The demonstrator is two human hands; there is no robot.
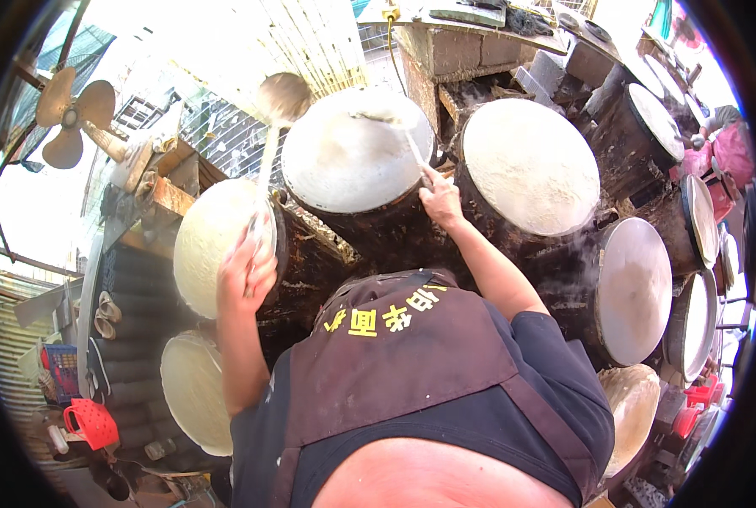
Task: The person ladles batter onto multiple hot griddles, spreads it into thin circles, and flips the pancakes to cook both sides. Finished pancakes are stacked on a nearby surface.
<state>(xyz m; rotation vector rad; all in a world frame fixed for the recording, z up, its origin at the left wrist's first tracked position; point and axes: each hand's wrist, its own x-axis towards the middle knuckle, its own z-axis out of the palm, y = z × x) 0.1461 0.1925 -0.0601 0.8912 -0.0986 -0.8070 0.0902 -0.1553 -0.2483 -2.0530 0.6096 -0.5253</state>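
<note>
Brown three-bladed fan (71, 117): up at the far left, standing out against all that glare.

Red basket (96, 426): low on the left, dotted with small holes, with a blue crate (62, 372) just above it in view.

Lower-left vat (194, 391): round cream top, right beside the left forearm.

Left vat (209, 245): another big cream round, just up from that one.

Left hand (247, 269): in front of this vat's right side, fingers curled around a long pale handle; bit of blur there, but it's a grip.

Long-handled scoop (285, 97): that handle runs up to a brownish round head, blurry, by the far-left rim of the centre vat (340, 173). Can't tell if they touch.

Centre vat: the main thing here, dead ahead between both hands, whitish-grey on top with a dark body.

Person: dark tee plus a maroon apron (412, 377) with yellow lettering, leaning in.

Stirring tool (414, 151): slim and pale, its far end at the centre vat's contents; no clue how deep.

Right hand (441, 201): at this vat's right rim, fingers closed on the tool's near end.

Right vat (530, 165): cream, rough-looking top.

Lower-right vat (634, 292): greyer top, tipped-looking thanks to the fisheye.
</note>
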